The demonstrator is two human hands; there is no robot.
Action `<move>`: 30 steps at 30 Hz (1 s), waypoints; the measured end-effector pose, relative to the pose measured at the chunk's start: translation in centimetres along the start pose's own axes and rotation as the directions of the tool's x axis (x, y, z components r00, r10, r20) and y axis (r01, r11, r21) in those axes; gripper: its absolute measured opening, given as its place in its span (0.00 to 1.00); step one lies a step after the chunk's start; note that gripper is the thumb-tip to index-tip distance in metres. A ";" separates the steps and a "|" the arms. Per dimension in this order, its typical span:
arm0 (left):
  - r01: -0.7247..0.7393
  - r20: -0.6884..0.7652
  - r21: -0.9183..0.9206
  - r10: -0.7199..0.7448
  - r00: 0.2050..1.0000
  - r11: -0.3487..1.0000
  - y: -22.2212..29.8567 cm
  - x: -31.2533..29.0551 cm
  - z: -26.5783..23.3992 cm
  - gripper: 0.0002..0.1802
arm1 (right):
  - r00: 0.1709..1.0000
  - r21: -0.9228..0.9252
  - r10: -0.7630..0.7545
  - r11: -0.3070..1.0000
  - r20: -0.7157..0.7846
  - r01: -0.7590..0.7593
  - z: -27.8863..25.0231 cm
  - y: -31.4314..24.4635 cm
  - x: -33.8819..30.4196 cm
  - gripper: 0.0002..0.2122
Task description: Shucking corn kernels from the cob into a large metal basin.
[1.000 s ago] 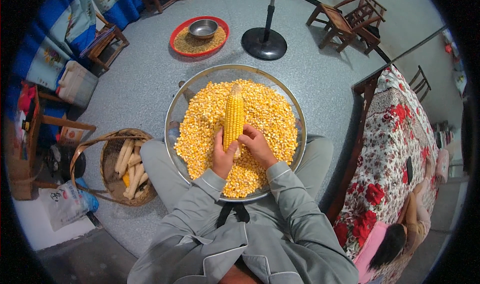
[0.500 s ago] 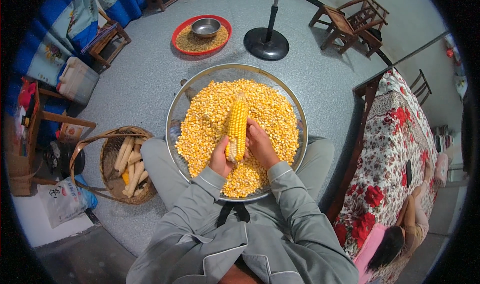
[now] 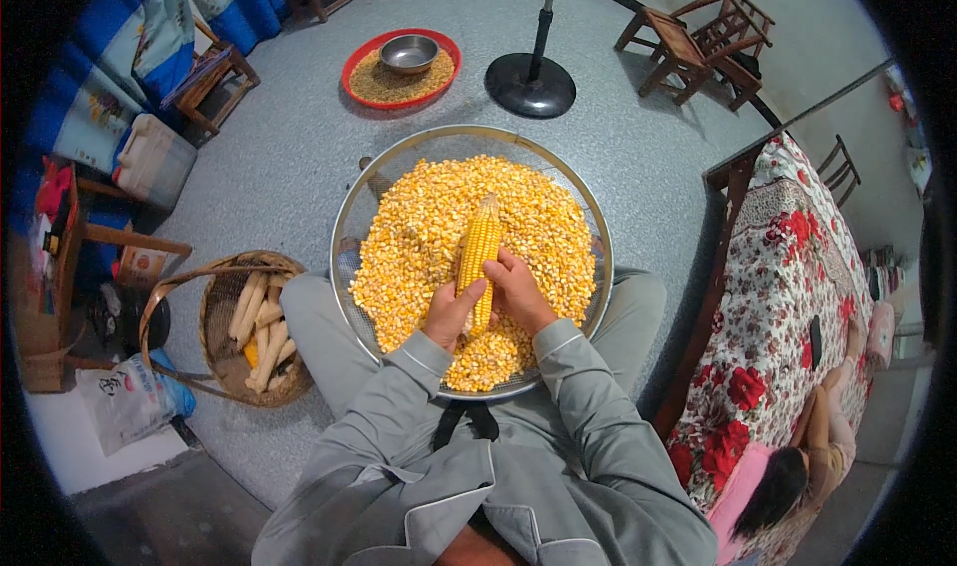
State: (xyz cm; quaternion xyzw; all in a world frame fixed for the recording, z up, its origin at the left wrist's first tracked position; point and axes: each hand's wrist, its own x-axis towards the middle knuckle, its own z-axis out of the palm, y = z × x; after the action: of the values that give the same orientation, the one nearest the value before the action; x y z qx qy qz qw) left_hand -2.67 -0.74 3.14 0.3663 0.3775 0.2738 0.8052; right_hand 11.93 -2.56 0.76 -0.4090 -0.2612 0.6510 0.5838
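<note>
A yellow corn cob point(image 3: 481, 252), still covered in kernels, is held between my two hands, its pale tip pointing away from me. My left hand point(image 3: 454, 312) is closed round its lower left side with the thumb laid across the kernels. On the right side my right hand point(image 3: 520, 292) grips it, thumb pressed on the cob and the other fingers partly hidden behind. Below the cob, a heap of loose corn kernels point(image 3: 419, 207) fills a round metal mesh sieve point(image 3: 344, 232) that rests on my lap.
At my left stands a wicker basket point(image 3: 224, 312) with bare cobs point(image 3: 267, 352). Ahead are a red tray point(image 3: 399, 101) holding grain and a metal bowl point(image 3: 410, 54), and a black stand base point(image 3: 531, 86). A person point(image 3: 812, 456) lies on the flowered bed point(image 3: 768, 297) at right.
The cob has shifted slightly right and leans more that way. My left thumb has moved up onto its kernels, and my right thumb now lies over its side.
</note>
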 end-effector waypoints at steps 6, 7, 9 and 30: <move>-0.003 0.048 -0.067 0.006 0.999 0.998 -0.6 0.2 -0.4 0.19 | 0.995 0.106 0.089 0.990 0.037 -0.093 -0.1 -0.9 -0.3 0.21; -0.010 0.056 -0.055 0.013 0.998 0.998 -0.7 0.3 -0.4 0.19 | 0.995 0.111 0.089 0.989 0.052 -0.094 -0.1 -1.0 -0.4 0.21; -0.006 0.065 -0.050 0.009 0.998 0.999 -0.7 0.3 -0.6 0.19 | 0.994 0.099 0.096 0.990 0.061 -0.101 -0.4 -1.1 -0.4 0.21; 0.051 0.077 -0.169 -0.039 0.996 0.984 -1.9 0.8 -1.6 0.21 | 0.999 0.090 0.016 0.996 0.052 -0.021 -0.1 -0.3 -0.1 0.22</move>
State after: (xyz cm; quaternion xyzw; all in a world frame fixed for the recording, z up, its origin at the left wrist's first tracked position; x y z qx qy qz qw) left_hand -3.18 -0.65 0.54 0.2972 0.3310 0.2733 0.8529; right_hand 12.16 -2.56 1.00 -0.3678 -0.2426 0.6778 0.5886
